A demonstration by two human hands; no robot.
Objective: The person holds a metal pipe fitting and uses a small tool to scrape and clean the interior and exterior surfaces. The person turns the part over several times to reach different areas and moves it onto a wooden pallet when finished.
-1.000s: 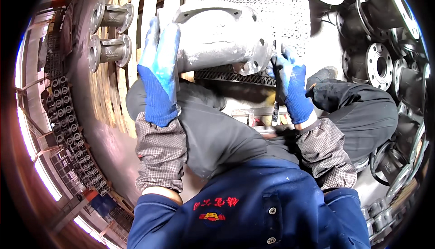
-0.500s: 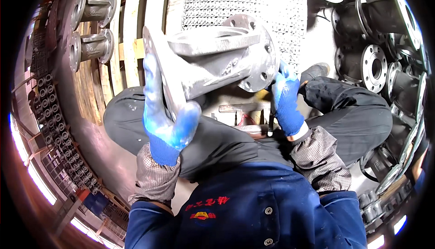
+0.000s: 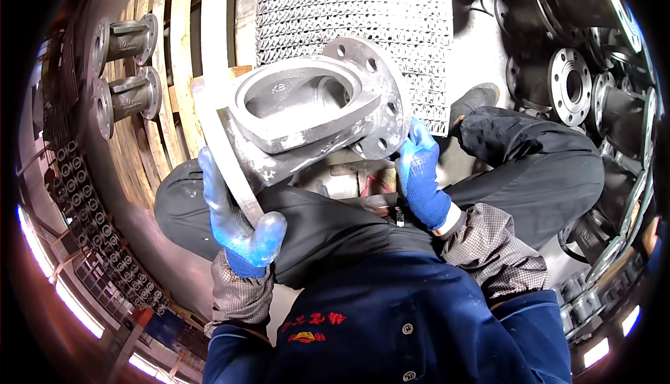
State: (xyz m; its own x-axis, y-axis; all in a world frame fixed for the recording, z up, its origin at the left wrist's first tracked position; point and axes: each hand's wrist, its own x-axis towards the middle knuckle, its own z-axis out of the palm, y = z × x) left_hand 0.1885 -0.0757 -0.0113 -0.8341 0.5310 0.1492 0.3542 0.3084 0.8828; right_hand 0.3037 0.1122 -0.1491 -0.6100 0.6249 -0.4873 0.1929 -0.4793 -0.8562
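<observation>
A grey cast-metal valve body (image 3: 289,148) is tilted above my lap, its large oval opening facing up towards me. My left hand (image 3: 241,227), in a blue coated glove, grips the edge of its left flange, with the fingers on the outer face and the thumb on the near side. At the other end, my right hand (image 3: 424,183), gloved the same way, has its fingertips at the lower edge of the round flange (image 3: 387,105) with bolt holes. The undersides of those fingers are hidden.
Beyond the casting lies a textured metal grid plate (image 3: 349,7). Two small flanged castings (image 3: 128,98) stand by the wooden pallet (image 3: 183,56) on the left. Several larger flanged castings (image 3: 572,87) crowd the right. Between my legs are a hammer-like metal tool (image 3: 359,169) and something red.
The valve body has rolled so that its oval opening turns up towards me. Both hands have shifted slightly left with it, still at the flanges.
</observation>
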